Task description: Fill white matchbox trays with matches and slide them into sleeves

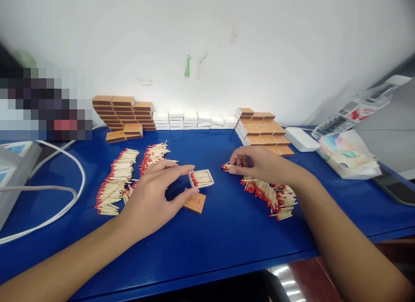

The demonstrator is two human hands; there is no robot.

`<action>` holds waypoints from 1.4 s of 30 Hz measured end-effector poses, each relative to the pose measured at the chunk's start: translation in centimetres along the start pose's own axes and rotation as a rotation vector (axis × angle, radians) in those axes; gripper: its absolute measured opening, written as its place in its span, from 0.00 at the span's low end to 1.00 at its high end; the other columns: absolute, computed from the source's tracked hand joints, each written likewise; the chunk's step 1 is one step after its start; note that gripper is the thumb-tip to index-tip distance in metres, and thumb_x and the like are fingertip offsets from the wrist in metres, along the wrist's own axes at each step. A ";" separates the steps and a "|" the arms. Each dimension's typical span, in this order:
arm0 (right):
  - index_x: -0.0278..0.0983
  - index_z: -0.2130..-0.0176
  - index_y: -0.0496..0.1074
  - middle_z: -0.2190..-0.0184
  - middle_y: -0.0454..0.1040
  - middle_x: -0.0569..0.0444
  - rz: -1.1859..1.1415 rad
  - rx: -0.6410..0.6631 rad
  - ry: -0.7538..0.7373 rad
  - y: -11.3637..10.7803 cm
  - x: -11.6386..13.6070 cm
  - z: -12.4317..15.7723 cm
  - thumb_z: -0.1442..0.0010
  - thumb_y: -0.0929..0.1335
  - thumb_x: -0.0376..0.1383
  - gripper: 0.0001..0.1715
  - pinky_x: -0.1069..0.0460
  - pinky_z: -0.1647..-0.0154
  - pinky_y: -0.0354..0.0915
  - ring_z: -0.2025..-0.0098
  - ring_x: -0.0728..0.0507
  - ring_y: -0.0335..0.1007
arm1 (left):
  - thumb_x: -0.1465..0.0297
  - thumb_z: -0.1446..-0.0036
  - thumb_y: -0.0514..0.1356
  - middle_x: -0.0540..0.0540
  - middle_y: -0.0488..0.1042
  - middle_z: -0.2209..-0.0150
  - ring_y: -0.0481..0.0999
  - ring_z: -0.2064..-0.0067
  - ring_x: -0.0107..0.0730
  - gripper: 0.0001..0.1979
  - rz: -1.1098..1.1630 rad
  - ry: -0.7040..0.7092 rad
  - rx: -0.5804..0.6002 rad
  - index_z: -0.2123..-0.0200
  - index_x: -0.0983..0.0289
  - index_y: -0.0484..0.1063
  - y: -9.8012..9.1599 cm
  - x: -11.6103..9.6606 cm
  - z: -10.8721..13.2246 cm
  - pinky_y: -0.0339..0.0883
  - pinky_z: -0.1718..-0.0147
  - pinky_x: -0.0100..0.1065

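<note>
A white tray of matches lies at the tips of the left hand, between its parted thumb and forefinger; whether they grip it, I can't tell. The right hand, apart on the tray's right, pinches a small bunch. The thumb partly hides an orange cover.

Blue table; red-headed matches; white tray.
</note>
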State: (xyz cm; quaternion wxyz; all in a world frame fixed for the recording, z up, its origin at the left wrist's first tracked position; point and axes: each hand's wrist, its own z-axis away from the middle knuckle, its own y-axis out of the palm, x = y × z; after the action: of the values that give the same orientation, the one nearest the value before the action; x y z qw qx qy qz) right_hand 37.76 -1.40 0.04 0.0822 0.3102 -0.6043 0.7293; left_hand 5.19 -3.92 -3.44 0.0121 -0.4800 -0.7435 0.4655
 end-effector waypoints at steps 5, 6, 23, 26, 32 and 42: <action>0.41 0.58 0.80 0.64 0.81 0.51 0.012 0.013 -0.035 0.0 -0.1 0.1 0.31 0.70 0.60 0.27 0.48 0.64 0.66 0.65 0.42 0.73 | 0.62 0.32 0.70 0.55 0.85 0.50 0.82 0.45 0.42 0.19 0.004 -0.010 0.007 0.41 0.59 0.79 -0.1 -0.1 0.0 0.80 0.44 0.44; 0.41 0.58 0.80 0.64 0.81 0.51 0.023 -0.001 -0.035 -0.1 -0.2 0.1 0.30 0.68 0.60 0.27 0.48 0.64 0.66 0.65 0.42 0.73 | 0.62 0.32 0.70 0.55 0.85 0.49 0.82 0.45 0.42 0.18 0.002 -0.011 0.009 0.41 0.58 0.79 -0.1 -0.1 0.0 0.80 0.44 0.44; 0.41 0.58 0.79 0.69 0.79 0.54 0.014 0.025 0.029 -0.4 -0.6 0.1 0.31 0.69 0.55 0.21 0.48 0.67 0.64 0.69 0.44 0.71 | 0.62 0.32 0.70 0.55 0.85 0.50 0.83 0.46 0.43 0.18 0.008 -0.011 0.027 0.41 0.59 0.80 0.0 0.0 0.1 0.80 0.44 0.45; 0.42 0.57 0.79 0.69 0.79 0.54 0.013 0.033 0.028 -0.3 -1.1 0.0 0.32 0.70 0.55 0.21 0.47 0.67 0.64 0.69 0.43 0.71 | 0.61 0.32 0.70 0.56 0.85 0.49 0.83 0.46 0.44 0.18 0.010 -0.006 0.031 0.42 0.58 0.80 0.0 0.0 0.0 0.80 0.44 0.46; 0.42 0.59 0.79 0.69 0.79 0.54 0.026 0.017 0.040 -0.2 -1.1 -0.1 0.30 0.69 0.55 0.21 0.47 0.67 0.64 0.69 0.43 0.71 | 0.63 0.33 0.71 0.55 0.85 0.49 0.82 0.46 0.42 0.19 0.014 0.004 0.030 0.42 0.60 0.80 -0.1 0.0 0.0 0.79 0.43 0.43; 0.41 0.61 0.77 0.67 0.80 0.51 0.087 -0.020 0.059 -0.2 -1.3 -0.1 0.30 0.69 0.52 0.19 0.46 0.66 0.66 0.67 0.42 0.73 | 0.62 0.33 0.71 0.55 0.85 0.49 0.83 0.46 0.43 0.19 0.014 -0.009 0.032 0.42 0.59 0.80 -0.1 0.0 0.0 0.80 0.44 0.44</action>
State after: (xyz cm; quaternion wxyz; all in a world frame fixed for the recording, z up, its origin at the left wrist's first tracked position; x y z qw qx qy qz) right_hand 38.87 -0.93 -0.47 0.0716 0.2610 -0.6219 0.7348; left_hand 5.15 -3.90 -3.35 0.0132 -0.4826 -0.7326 0.4798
